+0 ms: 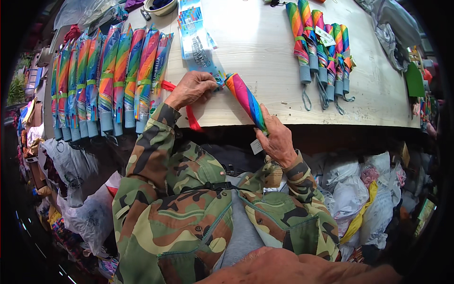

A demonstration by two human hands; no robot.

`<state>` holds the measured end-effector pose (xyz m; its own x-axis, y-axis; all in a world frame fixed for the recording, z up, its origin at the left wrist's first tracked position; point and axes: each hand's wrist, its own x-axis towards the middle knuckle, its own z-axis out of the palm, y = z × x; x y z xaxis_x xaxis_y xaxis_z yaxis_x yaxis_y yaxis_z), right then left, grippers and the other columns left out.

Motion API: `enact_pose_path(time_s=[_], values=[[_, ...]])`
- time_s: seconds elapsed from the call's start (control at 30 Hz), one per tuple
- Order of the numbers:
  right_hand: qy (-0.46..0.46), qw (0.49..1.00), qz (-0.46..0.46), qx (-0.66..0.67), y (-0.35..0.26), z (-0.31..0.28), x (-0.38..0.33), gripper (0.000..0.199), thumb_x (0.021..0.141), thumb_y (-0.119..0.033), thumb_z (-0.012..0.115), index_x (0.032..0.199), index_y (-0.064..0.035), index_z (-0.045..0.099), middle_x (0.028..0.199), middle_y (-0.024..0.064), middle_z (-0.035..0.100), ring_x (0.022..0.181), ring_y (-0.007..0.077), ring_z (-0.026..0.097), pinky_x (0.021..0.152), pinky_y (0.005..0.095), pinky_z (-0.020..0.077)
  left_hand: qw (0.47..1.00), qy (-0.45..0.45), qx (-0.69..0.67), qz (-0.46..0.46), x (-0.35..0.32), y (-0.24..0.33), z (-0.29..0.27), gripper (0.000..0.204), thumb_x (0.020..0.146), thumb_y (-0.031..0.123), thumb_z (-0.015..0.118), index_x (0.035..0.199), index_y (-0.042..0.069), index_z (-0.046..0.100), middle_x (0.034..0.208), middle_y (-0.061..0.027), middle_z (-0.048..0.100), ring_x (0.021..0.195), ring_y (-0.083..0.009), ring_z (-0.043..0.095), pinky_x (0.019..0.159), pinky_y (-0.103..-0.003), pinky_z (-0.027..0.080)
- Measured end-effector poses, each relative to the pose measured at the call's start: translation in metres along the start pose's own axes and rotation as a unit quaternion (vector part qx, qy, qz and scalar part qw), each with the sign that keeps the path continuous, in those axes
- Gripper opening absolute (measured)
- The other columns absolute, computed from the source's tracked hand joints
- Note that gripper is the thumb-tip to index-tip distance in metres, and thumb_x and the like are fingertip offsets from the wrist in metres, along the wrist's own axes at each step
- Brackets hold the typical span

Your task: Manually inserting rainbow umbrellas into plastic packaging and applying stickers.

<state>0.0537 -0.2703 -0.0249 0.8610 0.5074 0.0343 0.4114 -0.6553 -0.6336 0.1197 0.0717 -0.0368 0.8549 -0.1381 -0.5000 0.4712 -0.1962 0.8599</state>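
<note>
My right hand (278, 137) is wrapped round the lower end of a folded rainbow umbrella (244, 98), whose top tilts up to the left. A small white tag (257, 146) hangs beside that hand. The fingers of my left hand (193, 88) pinch the near end of a clear printed plastic sleeve (204, 57) lying on the table. The umbrella's top is close to the sleeve's end; whether it has entered the opening I cannot tell. Beside my left wrist a red ribbon (190, 116) lies over the table edge.
At the left stands a row of several rainbow umbrellas in plastic sleeves (109, 71). Several unsleeved rainbow umbrellas (336, 61) lie at the right of the pale table (265, 42). A bowl (161, 7) is at the back. Stuffed plastic bags (352, 194) crowd below the table.
</note>
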Motion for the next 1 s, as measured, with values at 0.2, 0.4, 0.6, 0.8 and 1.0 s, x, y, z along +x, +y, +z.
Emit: enact_pose_path(time_s=[0.2,0.4,0.6,0.8,1.0], values=[[0.018,0.991,-0.102,-0.083,-0.011,-0.007,-0.001,0.079,0.090,-0.010,0.076,0.165,-0.0138,0.052,0.094,0.0109,0.062,0.074,0.0284,0.067,0.064,0.0429,0.0555,0.999,-0.008,0.035,0.008,0.003,-0.009,-0.007,0.025,0.109,0.023,0.070,0.108,0.000,0.079,0.087,0.0009,0.072,0.077,-0.0067,0.065,0.071,-0.025,0.055],[0.036,0.948,-0.157,-0.275,0.003,-0.004,0.005,0.073,0.093,-0.009,0.071,0.164,-0.0172,0.055,0.090,0.0069,0.056,0.069,0.0221,0.061,0.058,0.0394,0.0507,0.999,-0.005,0.025,0.045,0.003,-0.005,-0.002,0.028,0.106,0.024,0.071,0.107,-0.002,0.081,0.083,-0.0011,0.072,0.071,-0.0070,0.063,0.064,-0.026,0.052],[0.030,0.941,-0.131,-0.309,0.001,-0.003,0.000,0.071,0.094,-0.011,0.070,0.163,-0.0161,0.056,0.091,0.0070,0.057,0.071,0.0220,0.061,0.059,0.0391,0.0508,0.998,0.034,0.047,0.026,-0.013,0.006,0.012,0.030,0.108,0.027,0.070,0.108,-0.002,0.081,0.087,0.0000,0.074,0.078,-0.0072,0.067,0.070,-0.025,0.052],[0.039,0.943,-0.122,-0.308,-0.009,0.010,-0.006,0.069,0.093,-0.012,0.071,0.161,-0.0137,0.058,0.090,0.0063,0.057,0.070,0.0204,0.061,0.057,0.0365,0.0478,0.978,0.166,0.028,0.121,-0.006,-0.018,0.032,0.033,0.105,0.031,0.079,0.091,0.002,0.076,0.078,0.0022,0.067,0.074,-0.0039,0.054,0.065,-0.025,0.046],[0.093,0.951,-0.099,-0.279,-0.018,0.027,-0.014,0.067,0.092,-0.010,0.071,0.159,-0.0091,0.060,0.094,0.0069,0.061,0.067,0.0203,0.059,0.057,0.0365,0.0469,0.978,0.199,-0.038,0.058,-0.020,-0.004,0.038,0.043,0.098,0.033,0.087,0.117,-0.002,0.070,0.093,-0.0003,0.067,0.079,-0.0085,0.063,0.070,-0.026,0.055]])
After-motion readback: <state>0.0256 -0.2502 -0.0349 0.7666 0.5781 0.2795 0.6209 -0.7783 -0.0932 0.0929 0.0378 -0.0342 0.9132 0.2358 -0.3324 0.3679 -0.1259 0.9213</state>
